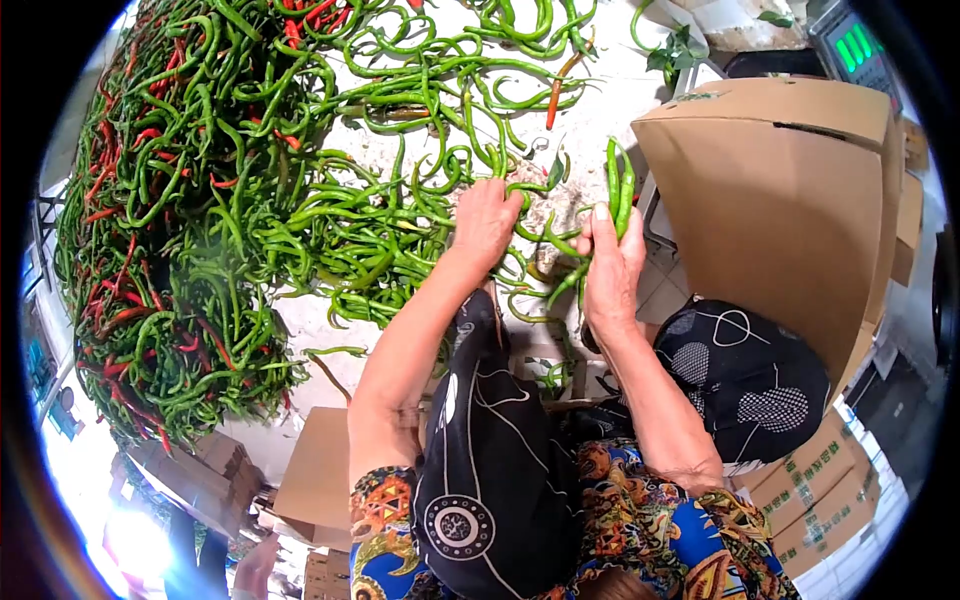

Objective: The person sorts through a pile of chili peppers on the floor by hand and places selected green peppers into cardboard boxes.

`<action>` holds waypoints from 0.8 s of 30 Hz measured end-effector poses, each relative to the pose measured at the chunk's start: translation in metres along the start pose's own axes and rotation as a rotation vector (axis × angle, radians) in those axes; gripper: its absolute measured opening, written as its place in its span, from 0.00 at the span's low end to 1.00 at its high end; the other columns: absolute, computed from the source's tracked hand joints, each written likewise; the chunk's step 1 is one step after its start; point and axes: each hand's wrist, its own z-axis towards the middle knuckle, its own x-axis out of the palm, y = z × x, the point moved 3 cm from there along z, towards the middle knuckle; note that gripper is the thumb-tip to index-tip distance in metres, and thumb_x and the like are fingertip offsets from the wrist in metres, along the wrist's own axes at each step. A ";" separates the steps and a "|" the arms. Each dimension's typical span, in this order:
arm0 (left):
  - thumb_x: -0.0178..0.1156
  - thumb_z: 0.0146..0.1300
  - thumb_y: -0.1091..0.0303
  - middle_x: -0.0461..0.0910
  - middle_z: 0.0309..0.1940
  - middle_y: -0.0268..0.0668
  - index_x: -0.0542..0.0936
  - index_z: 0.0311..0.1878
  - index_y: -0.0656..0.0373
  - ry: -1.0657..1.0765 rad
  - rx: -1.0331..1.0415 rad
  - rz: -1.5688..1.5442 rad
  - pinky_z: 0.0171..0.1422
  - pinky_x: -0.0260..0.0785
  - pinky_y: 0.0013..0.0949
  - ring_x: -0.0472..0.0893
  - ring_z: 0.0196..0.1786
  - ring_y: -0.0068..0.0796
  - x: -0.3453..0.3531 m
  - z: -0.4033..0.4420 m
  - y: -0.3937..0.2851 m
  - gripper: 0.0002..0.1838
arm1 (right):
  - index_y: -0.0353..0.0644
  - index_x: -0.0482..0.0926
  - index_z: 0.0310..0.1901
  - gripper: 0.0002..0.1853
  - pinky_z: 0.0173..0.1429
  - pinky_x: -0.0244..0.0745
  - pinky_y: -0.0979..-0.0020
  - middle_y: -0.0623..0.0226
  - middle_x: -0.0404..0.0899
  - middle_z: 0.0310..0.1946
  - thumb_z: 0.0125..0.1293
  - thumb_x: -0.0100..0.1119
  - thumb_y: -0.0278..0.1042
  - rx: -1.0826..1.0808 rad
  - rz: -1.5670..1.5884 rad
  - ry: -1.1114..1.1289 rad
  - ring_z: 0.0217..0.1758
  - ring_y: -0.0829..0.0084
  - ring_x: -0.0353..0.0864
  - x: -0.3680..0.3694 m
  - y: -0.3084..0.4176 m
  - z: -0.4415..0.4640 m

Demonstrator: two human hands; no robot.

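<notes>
My right hand [612, 265] is closed around a few long green chili peppers [626, 185], their tips pointing up past the thumb and others hanging below the fingers. To its left, my left hand [485, 220] is bent down with fingers closed at a green chili pepper [497, 155] on the white surface. Part of that grip is hidden under the hand. Loose green chili peppers [370, 235] lie spread to the left of and beyond my hands, with a red one [554, 103] among them.
A large heap of green and red chili peppers [190, 200] rises at the left. An open cardboard box [770, 190] stands at the right, with a scale's lit green display [856, 47] behind it. Patterned black fabric [740, 370] covers my knees. Cartons [815, 490] sit lower right.
</notes>
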 end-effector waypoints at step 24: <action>0.66 0.57 0.68 0.77 0.31 0.39 0.78 0.39 0.61 -0.190 -0.505 -0.300 0.39 0.71 0.37 0.78 0.34 0.35 -0.036 0.015 0.077 0.10 | 0.40 0.74 0.56 0.21 0.49 0.74 0.74 0.71 0.78 0.43 0.61 0.65 0.26 0.468 0.247 0.182 0.43 0.77 0.77 -0.028 -0.082 0.020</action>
